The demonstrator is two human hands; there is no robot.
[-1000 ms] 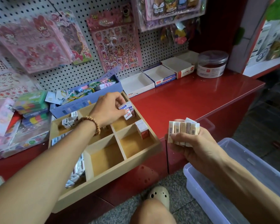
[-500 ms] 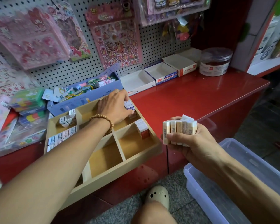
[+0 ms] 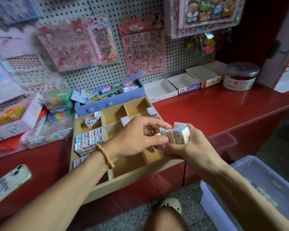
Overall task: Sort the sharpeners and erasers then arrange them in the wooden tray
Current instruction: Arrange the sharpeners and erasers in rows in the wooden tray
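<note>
**Hands meet over the tray**

The right hand (image 3: 187,147) grips a stack of erasers (image 3: 177,135) above the wooden tray (image 3: 132,182) on the red counter (image 3: 215,112). The left hand (image 3: 135,137) reaches in, fingertips seemingly pinching one eraser, though blur obscures the contact.

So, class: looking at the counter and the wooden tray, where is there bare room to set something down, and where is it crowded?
Free: the red counter right of the wooden tray, in front of the white boxes and the jar; also the tray's back middle compartment. Crowded: the tray's left compartments, packed with small boxes, and the counter's left end with stationery packs.
</note>
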